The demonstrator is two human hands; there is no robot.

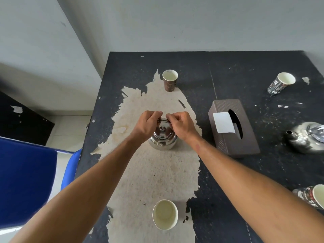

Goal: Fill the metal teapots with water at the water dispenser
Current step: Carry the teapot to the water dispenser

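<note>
A small shiny metal teapot (pixel 162 139) with its lid on stands in the middle of a worn black table (pixel 236 71). Both my hands are over it. My left hand (pixel 146 125) and my right hand (pixel 180 126) each pinch the thin wire handle (pixel 163 120) at the top of the pot, fingers curled round it. A second metal teapot (pixel 305 137) sits at the table's right edge, spout pointing left. No water dispenser is in view.
A brown tissue box (pixel 233 127) lies right of the held teapot. Paper cups stand around: one behind (pixel 169 81), one near me (pixel 164 214), one far right (pixel 281 84), one at the right edge (pixel 313 196). A blue chair (pixel 26 181) is at left.
</note>
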